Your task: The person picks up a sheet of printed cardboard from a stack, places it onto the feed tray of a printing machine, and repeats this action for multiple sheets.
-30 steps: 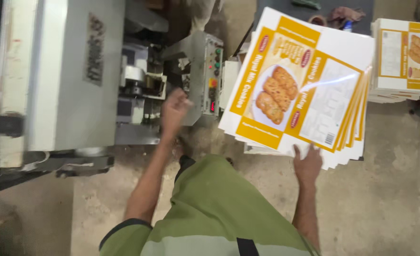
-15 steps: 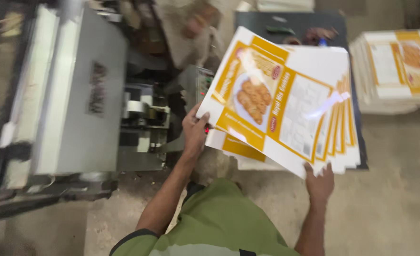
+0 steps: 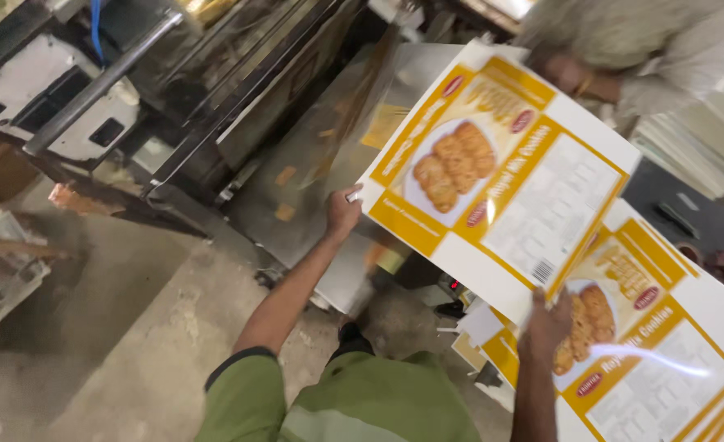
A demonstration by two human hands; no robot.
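The left hand (image 3: 343,211) is closed on the near left corner of a large printed carton sheet (image 3: 501,176), thumb on top of the white margin and the fingers tucked out of sight beneath it, so the sheet is pinched at that corner. The right hand (image 3: 547,326) grips the same sheet at its lower right edge, fingers spread over the printed face, and the two hands stand well apart with the whole width of the sheet between them. The sheet is white with yellow-orange panels, a picture of round biscuits on a plate and a barcode near the right hand; it is held tilted, its far edge rising away from the person. Just below and to the right of the right hand lies a fanned stack of matching sheets (image 3: 665,368), the top one showing the same biscuit picture, and the lifted sheet overlaps its upper edge. Whether the right hand also touches that stack cannot be told. Beyond the left hand, up and to the left, stands a metal machine (image 3: 215,106) with a sloping shiny plate and a grey bar. Past the far edge of the sheet another person's sleeve (image 3: 665,49) in a pale garment shows, blurred. Beneath the left forearm is a bare concrete floor (image 3: 133,344), and the person's own green shirt (image 3: 354,409) fills the bottom of the view
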